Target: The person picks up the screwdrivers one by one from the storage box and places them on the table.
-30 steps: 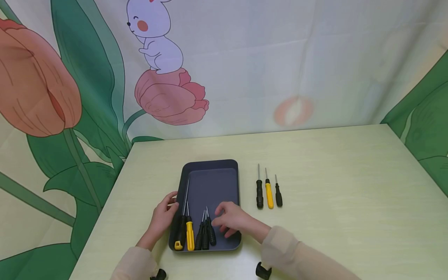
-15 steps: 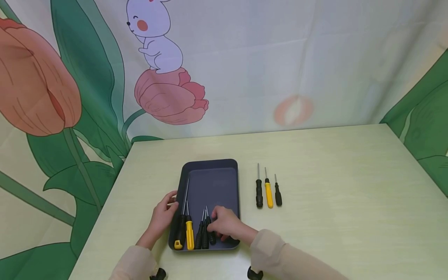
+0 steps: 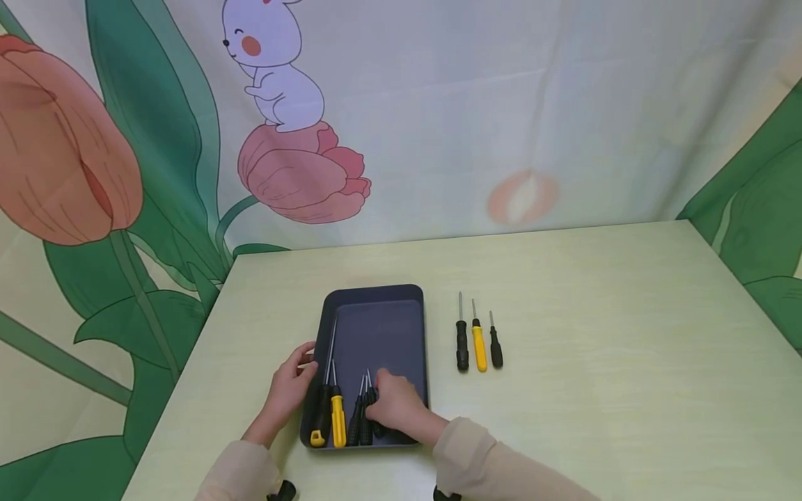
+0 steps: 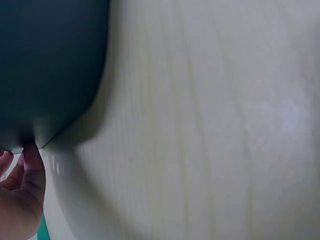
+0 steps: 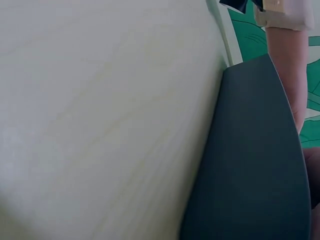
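At the left, the left hand (image 3: 287, 391) is where it was a second ago, its thumb and fingers apart and touching the left side of the dark tray (image 3: 383, 337); the left wrist view shows fingertips against its outer surface. It seems to be steadying the tray, which lies on the counter (image 3: 589, 327).

Inside, along the left wall, lie a large black screwdriver (image 3: 322, 409) and a yellow-handled screwdriver (image 3: 339, 421), both undisturbed. Next come 3 small black screwdrivers (image 3: 365, 428), side by side near the tray's near edge.

The real change is here — the right hand (image 3: 397, 402) has shifted left from over the tray's right part and now lies over the rightmost of those 3. Its thumb is at the handles, but the hand hides the other fingertips, so I cannot tell whether the fingers are clamped on a tool. That suggests the work has gone from approach to contact; no screwdriver looks lifted so far.

Farther right, outside the tray, a black-handled screwdriver (image 3: 462, 348), a yellow screwdriver (image 3: 480, 349) and a short black screwdriver (image 3: 496, 351) lie in a row, unchanged — so the outside count remains 3.
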Demonstrator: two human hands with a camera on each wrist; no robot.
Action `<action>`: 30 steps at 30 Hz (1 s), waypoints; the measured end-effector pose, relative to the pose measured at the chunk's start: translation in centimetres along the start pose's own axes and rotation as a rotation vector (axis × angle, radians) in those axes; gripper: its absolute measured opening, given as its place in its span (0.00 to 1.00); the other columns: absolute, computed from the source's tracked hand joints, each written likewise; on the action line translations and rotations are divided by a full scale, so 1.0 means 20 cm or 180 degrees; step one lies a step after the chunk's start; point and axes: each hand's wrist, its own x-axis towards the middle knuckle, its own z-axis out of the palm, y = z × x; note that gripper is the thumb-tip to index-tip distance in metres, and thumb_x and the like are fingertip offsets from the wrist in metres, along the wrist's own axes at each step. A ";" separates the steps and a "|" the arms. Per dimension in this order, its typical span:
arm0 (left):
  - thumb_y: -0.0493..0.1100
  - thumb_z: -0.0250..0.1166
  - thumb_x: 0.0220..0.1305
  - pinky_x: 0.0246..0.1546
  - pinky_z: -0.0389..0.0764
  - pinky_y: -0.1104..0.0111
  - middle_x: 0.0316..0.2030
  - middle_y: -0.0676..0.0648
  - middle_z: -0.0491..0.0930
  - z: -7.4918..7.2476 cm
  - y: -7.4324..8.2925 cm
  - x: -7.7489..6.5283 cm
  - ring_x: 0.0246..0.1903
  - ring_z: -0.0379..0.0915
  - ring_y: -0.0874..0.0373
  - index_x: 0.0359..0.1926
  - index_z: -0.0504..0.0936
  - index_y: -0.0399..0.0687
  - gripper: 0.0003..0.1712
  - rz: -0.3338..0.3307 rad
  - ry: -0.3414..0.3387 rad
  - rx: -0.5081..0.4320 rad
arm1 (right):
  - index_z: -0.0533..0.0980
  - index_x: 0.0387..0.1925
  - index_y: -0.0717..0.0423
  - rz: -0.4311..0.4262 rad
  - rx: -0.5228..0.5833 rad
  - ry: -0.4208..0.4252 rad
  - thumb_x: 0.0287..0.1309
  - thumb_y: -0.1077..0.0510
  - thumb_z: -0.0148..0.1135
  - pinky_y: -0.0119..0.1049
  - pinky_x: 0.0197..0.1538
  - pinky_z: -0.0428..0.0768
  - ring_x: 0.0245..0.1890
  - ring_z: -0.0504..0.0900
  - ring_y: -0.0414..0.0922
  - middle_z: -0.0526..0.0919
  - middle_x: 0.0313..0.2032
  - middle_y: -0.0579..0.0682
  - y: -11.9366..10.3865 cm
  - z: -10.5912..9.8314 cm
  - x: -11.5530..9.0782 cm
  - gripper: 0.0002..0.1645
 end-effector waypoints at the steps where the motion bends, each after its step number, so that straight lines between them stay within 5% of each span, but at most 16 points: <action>1: 0.40 0.45 0.65 0.49 0.69 0.53 0.54 0.36 0.67 0.00 0.00 0.00 0.50 0.67 0.43 0.61 0.60 0.46 0.23 0.0010 0.0002 0.0008 | 0.67 0.36 0.58 0.0001 -0.0020 0.0002 0.40 0.61 0.63 0.33 0.18 0.64 0.16 0.66 0.43 0.71 0.18 0.48 0.00 0.01 0.00 0.19; 21: 0.40 0.46 0.64 0.49 0.69 0.53 0.54 0.36 0.68 0.00 0.00 0.00 0.49 0.68 0.43 0.61 0.61 0.46 0.23 0.0021 0.0011 -0.0007 | 0.64 0.52 0.64 0.0074 -0.0172 0.0004 0.41 0.60 0.64 0.35 0.16 0.67 0.15 0.70 0.45 0.75 0.21 0.52 -0.04 0.03 0.00 0.34; 30: 0.40 0.46 0.64 0.49 0.69 0.53 0.54 0.35 0.68 0.00 0.00 -0.01 0.49 0.68 0.43 0.61 0.61 0.47 0.23 0.0007 0.0024 -0.0002 | 0.65 0.47 0.64 0.0098 0.0073 0.0030 0.40 0.59 0.65 0.33 0.16 0.66 0.13 0.68 0.44 0.72 0.17 0.49 -0.03 0.01 0.00 0.30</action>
